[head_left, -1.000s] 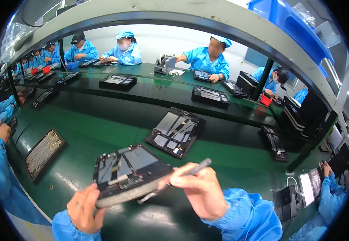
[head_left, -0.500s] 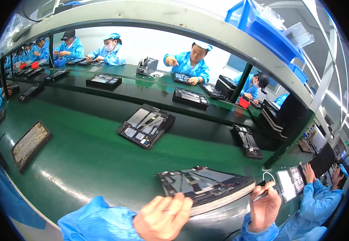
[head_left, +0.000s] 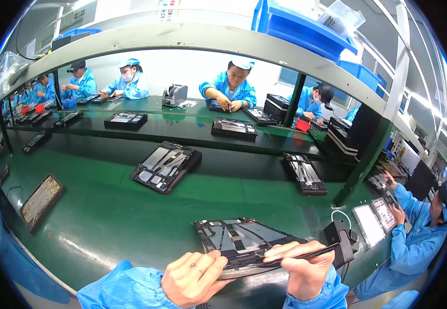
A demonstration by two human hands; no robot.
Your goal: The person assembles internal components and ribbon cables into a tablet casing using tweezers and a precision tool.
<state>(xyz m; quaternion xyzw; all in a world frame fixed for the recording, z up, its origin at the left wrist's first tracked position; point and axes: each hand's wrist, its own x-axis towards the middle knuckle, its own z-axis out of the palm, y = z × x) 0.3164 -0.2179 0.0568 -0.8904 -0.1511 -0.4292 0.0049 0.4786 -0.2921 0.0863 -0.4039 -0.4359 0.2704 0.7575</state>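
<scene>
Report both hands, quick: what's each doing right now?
Left hand: closed, holding the opened device by its near edge.
Right hand: closed, holding a slim dark tool.

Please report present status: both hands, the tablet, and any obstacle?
Left hand gripping tablet by near edge. Right hand holding slim dark tool. Tablet open, inner parts showing. Black stand close, on right.

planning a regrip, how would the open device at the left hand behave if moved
The open device is probably stiff, given its flat, slablike body. It looks fragile, since thin strips lie exposed on its face. Its broad shape suggests sliding rather than rolling.
</scene>
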